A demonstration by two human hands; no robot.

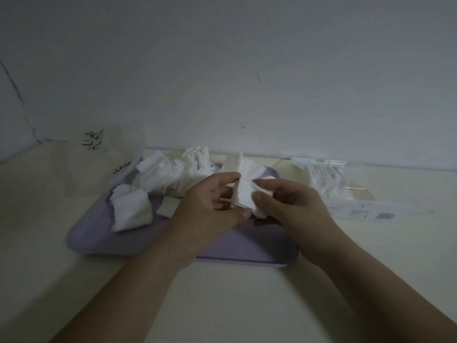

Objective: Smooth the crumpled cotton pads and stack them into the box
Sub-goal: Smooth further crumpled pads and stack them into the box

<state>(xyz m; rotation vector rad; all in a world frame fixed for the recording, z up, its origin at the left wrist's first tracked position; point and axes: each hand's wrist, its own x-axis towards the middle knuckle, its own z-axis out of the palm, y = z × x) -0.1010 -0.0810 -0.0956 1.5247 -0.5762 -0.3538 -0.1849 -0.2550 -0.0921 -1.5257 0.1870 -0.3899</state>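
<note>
Together, both hands (210, 204) (284, 204) pinch a crumpled, soft white cotton pad (243, 198).

One creased white cotton pad (243, 198) is pinched between the left hand (210, 206) and right hand (289, 204) above the lilac tray (99, 233). Crumpled pads (170, 177) lie heaped on the tray's far half. The clear box (356, 191), right of the tray, holds white pads.
</note>
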